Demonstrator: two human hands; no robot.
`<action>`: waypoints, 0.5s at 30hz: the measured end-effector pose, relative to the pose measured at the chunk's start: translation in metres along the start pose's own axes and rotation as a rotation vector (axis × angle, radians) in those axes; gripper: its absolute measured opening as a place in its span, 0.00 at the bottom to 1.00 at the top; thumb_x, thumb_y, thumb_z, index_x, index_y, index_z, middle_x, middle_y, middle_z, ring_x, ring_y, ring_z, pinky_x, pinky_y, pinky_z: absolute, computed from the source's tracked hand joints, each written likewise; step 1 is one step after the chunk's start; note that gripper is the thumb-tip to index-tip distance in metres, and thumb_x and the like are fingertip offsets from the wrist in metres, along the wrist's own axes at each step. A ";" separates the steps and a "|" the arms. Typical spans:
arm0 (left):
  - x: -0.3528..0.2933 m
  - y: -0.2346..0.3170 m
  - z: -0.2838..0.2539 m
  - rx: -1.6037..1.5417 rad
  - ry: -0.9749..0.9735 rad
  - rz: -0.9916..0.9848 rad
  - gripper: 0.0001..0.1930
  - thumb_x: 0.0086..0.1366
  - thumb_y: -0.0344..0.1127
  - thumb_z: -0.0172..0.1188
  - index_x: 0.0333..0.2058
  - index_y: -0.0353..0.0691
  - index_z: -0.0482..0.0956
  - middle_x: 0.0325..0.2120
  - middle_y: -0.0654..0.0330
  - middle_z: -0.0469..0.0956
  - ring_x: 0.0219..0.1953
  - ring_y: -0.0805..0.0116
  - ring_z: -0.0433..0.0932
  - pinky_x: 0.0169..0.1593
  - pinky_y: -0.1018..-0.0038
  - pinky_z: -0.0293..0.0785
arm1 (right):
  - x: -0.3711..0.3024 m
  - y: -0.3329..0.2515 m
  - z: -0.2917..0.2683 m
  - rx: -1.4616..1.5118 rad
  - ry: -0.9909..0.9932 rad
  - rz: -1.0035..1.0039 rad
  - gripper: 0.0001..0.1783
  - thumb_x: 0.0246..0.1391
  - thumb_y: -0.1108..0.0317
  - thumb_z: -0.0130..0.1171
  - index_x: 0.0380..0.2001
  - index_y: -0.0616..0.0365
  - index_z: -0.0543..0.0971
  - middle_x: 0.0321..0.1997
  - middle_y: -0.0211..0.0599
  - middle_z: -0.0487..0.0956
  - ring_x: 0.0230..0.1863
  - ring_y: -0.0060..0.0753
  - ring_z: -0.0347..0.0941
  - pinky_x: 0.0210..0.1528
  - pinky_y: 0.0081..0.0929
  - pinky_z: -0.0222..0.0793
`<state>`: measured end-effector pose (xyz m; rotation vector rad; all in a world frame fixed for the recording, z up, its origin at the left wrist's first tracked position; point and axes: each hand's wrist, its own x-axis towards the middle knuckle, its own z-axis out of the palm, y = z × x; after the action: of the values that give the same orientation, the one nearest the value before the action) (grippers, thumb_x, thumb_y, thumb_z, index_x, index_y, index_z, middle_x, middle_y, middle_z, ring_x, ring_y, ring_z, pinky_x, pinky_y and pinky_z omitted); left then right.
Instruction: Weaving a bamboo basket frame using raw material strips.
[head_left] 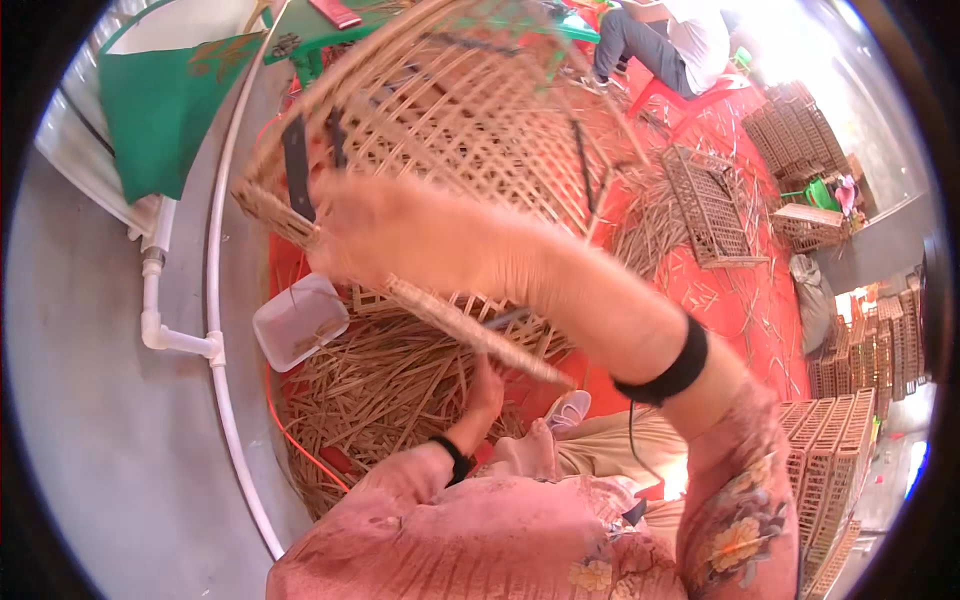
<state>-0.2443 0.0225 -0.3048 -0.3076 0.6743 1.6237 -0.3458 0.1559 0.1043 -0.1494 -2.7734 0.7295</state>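
A large woven bamboo basket [470, 150] is tilted up in front of me, its lattice side facing away. My left hand [485, 390] is at its near lower rim, with the fingers up against the edge and partly hidden by it. Across the basket reaches my right arm, and my right hand [350, 230] is at its left corner, smeared by motion. The hand looks closed, but what it grips is unclear. A dark flat blade-like piece [297, 165] sticks up beside it; whether I hold this piece cannot be made out.
Bamboo strips [360, 400] lie heaped below the basket beside a white plastic tub [300, 322]. White pipes [215, 250] run along the left wall. A bamboo crate [715, 210] rests on the red floor; stacked crates [830, 440] stand right. Another person [665, 45] sits far back.
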 end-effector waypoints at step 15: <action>0.117 0.167 0.138 2.096 -0.123 1.280 0.33 0.57 0.50 0.68 0.56 0.36 0.71 0.59 0.46 0.69 0.63 0.47 0.65 0.65 0.53 0.60 | -0.505 -0.094 0.042 0.659 1.019 1.590 0.29 0.58 0.66 0.60 0.61 0.65 0.70 0.52 0.41 0.79 0.46 0.29 0.77 0.46 0.26 0.73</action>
<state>-0.4022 0.1915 -0.2192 2.0207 2.2327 1.0000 0.1233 -0.0291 -0.0012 -1.9331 -0.9284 1.2282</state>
